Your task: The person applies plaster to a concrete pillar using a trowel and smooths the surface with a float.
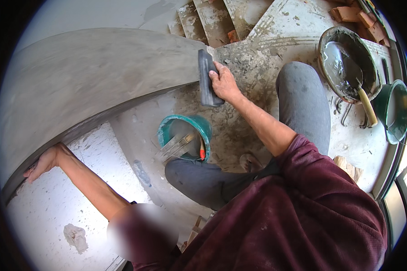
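Observation:
My right hand (224, 84) is closed around the grip of a dark grey plastering float (205, 79). The float is held upright at the right end of a curved, grey plastered surface (99, 67). Far to the left, my left hand (45, 163) reaches to the lower edge of that plaster. Its fingers are stretched out along the dark edge, partly hidden, and no tool shows in them. Between my arms stands a teal bucket (205, 128), with a flat clear-looking tool (176, 145) and a red-and-wood handle (202, 149) in it.
At the right, a round basin (330, 83) of wet mortar holds a trowel with a wooden handle (367, 107). A green bucket (395, 108) stands beside it. Bent metal hooks (346, 115) lie near. Bricks (350, 14) and mortar-smeared steps (208, 20) are at the back.

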### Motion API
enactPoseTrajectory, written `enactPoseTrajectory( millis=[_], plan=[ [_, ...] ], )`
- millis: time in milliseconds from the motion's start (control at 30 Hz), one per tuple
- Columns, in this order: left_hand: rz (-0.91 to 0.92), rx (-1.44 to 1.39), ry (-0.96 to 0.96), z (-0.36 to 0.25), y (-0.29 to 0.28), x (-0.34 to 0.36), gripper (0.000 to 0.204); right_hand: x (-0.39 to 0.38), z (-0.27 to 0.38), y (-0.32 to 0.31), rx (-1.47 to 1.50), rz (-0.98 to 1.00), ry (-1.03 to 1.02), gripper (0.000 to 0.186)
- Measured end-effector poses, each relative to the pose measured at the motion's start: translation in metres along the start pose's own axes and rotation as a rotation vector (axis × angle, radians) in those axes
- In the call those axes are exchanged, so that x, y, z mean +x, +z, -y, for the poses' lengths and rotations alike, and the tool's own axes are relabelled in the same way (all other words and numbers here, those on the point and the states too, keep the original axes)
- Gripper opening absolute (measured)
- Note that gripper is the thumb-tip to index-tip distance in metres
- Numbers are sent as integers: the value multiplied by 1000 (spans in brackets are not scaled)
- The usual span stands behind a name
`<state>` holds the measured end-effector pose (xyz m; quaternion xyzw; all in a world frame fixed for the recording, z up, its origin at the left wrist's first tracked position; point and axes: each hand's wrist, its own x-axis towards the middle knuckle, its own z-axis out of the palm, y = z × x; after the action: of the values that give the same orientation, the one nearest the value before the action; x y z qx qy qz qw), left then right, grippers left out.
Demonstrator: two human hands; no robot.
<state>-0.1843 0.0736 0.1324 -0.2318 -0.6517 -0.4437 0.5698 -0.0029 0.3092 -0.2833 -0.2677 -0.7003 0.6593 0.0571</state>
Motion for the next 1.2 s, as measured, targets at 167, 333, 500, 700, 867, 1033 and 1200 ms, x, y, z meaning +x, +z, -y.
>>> enactPoseTrajectory(
  millis=[167,333,500,700,867,1033,1200],
  plan=[
    [87,18,90,13,-19,5,80,-66,143,-33,236,65,-565,50],
    [86,44,66,9,-25,8,82,-55,119,-35,218,-95,-388,48],
    [88,-2,6,-1,1,1,86,14,-39,-10,-9,-169,93,45],
    [-56,130,-32,13,-11,10,94,11,-8,2,50,1,5,48],
    [-89,102,-72,3,-13,-2,93,-37,139,-25,190,57,-516,47],
    [-40,106,-57,6,-27,6,86,-24,126,-29,189,-131,-470,46],
    [-21,4,-72,-7,9,-8,81,55,-4,-9,-13,-21,37,50]
  ],
)
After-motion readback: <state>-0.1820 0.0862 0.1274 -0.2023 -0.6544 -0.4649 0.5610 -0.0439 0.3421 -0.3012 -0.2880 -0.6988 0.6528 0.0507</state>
